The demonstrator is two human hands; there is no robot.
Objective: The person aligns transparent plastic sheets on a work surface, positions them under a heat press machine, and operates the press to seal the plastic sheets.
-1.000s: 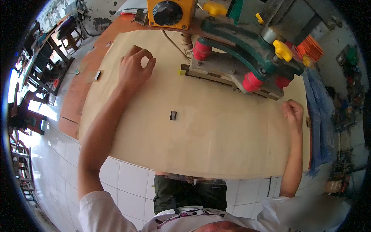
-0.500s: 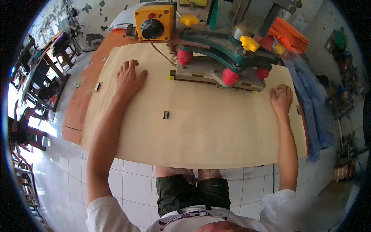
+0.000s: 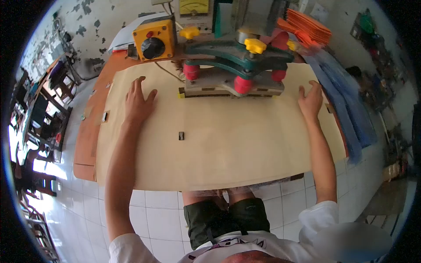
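Observation:
A wide cream-coloured sheet (image 3: 228, 153) covers most of the tabletop. On its left part lies my left hand (image 3: 138, 105), palm down, thumb apart from the slightly bent fingers. My right hand (image 3: 310, 103) rests near the sheet's right edge, its thumb held away from the fingers. Neither hand holds anything. Between them, nearer the front, sits a small dark rectangular piece (image 3: 181, 136). Over the sheet's back part stands a machine head with a flat metal block (image 3: 232, 84), red spacers and a green bracket (image 3: 239, 59); whether the block touches the sheet I cannot tell.
A yellow control box (image 3: 153, 37) with a black knob stands at the back left. Yellow knobs (image 3: 255, 45) top the machine. Orange folded material (image 3: 307, 28) lies behind it, and blue plastic sheeting (image 3: 346, 96) hangs off the right side. Brown table surface (image 3: 87, 144) shows at left.
The view has turned and shifted, so the machine and control box appear further left. My right hand's fingers have straightened somewhat from a curl. My left hand stays on the sheet.

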